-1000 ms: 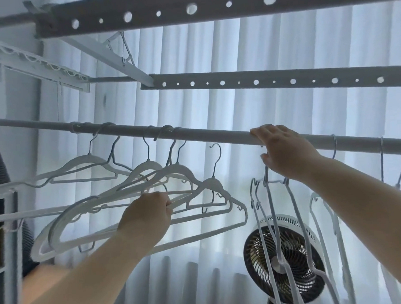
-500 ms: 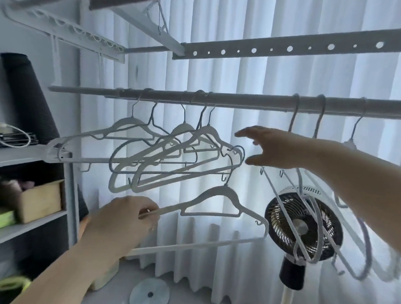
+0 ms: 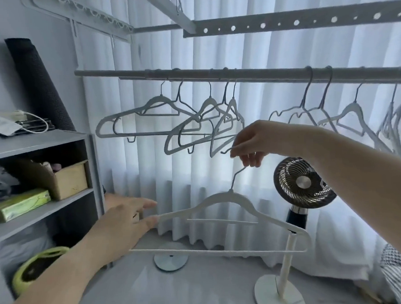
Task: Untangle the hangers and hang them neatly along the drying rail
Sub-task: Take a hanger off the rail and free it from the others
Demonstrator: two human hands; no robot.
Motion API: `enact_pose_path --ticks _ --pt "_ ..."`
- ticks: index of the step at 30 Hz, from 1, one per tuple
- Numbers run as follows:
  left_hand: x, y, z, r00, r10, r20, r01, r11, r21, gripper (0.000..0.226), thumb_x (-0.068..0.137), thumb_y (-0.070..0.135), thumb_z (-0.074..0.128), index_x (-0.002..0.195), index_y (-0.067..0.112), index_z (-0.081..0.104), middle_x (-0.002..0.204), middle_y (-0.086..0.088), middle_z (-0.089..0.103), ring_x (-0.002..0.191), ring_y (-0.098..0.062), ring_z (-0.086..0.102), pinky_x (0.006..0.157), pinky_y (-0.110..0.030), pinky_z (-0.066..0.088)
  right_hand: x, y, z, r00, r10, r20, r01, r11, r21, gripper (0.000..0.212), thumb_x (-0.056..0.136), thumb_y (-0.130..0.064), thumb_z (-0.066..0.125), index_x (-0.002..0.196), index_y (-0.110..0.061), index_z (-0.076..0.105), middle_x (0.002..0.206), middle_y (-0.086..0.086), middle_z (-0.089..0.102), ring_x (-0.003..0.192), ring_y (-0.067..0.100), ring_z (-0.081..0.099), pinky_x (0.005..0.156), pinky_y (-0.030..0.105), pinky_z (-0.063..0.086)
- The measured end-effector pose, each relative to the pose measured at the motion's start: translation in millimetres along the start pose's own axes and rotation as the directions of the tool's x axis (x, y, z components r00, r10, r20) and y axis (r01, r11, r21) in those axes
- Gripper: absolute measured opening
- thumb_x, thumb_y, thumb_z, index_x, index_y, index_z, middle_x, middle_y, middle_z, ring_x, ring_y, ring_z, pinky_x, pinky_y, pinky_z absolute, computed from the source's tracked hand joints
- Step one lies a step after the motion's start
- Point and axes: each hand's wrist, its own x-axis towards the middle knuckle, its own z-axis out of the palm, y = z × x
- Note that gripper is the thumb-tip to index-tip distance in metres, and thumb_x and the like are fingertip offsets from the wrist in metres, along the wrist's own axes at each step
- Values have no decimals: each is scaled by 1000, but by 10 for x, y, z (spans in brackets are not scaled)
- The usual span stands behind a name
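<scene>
Head view, facing a grey drying rail point(image 3: 260, 76) crossing left to right in front of a white curtain point(image 3: 270, 47). Well below the rail's middle, one loose white hanger point(image 3: 230, 194), off the rail, roughly level, between both hands. Right hand point(image 3: 252, 145) just under the rail and above the hanger, thumb and fingertips curled in a pinch around its thin metal hook, other fingers loosely bent. Left hand point(image 3: 124, 224) lower, under the rail's left part, open with fingers stretched out flat toward the hanger's left shoulder tip; fingertips at that tip, true contact hard to judge through blur. On the rail's left stretch, a tangled cluster of hangers point(image 3: 210, 102), hooked on, tilted and overlapping one another, just beside the right hand. On the rail's right stretch, several more hangers point(image 3: 353, 107) hooked on, some crossing. Beneath the rail, behind the loose hanger's right end, a standing fan point(image 3: 304, 181). Left of the rail's end, a grey shelf unit point(image 3: 33, 145) with boxes.
</scene>
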Motion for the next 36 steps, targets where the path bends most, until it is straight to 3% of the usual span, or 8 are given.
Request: enact_pose_path --ticks 5,9,12,15,20,26,32,36 --pt "-238 66 154 988 84 -130 -92 994 -56 32 89 31 54 120 26 54 115 11 51 113 -10 47 93 -24 40 -187 -83 221 995 86 -58 -79 991 110 14 87 -3 57 81 -15 62 43 -3 62 34 4 55 42 15 50" --pt "-349 238 290 994 103 40 -92 972 -216 15 89 28 55 103 31 52 96 14 55 98 -6 50 58 -5 41 -309 -107 296 985 148 -85 -126 966 226 14 88 1 54 90 -10 62 44 -1 65 36 7 58 45 17 55" --pt "-417 346 390 975 141 171 -84 949 -305 13 89 32 52 102 32 50 89 22 53 90 -4 55 62 -2 39 -376 -119 335 978 163 -132 -111 935 336 15 89 3 50 86 -5 62 49 0 66 38 7 61 48 17 56" --pt "-461 479 469 957 161 243 -68 934 -351 35 86 42 51 117 26 52 93 18 58 84 1 56 55 -1 42 -376 -134 359 965 174 -196 -70 891 448 18 89 3 50 77 -4 61 47 0 66 39 7 62 49 18 57" --pt "-493 633 588 942 159 296 -86 966 -245 55 78 44 63 127 30 44 107 13 56 91 -8 53 80 -19 41 -303 -114 347 925 222 -309 -10 827 563 19 90 2 49 75 -3 59 55 7 65 36 7 60 49 21 56" --pt "-302 744 760 972 183 150 -159 975 -159 25 87 8 38 102 10 58 89 -5 68 48 -14 49 60 -29 52 -188 30 207 900 252 -355 19 793 609 10 91 1 49 97 0 57 68 13 61 36 8 60 49 21 56" --pt "99 950 697 984 120 130 -110 991 -82 28 86 6 37 92 18 61 80 0 71 55 -10 57 72 -27 52 38 238 -203 846 197 -495 29 911 412 16 93 -5 48 107 -3 57 80 10 65 37 6 60 47 18 53" --pt "372 1194 664 987 90 131 -75 991 -110 31 86 4 36 78 28 54 75 3 69 51 -7 59 68 -27 55 190 399 -533 741 47 -670 -59 998 4 23 90 -8 47 109 -9 61 102 9 70 78 20 66 73 29 52"
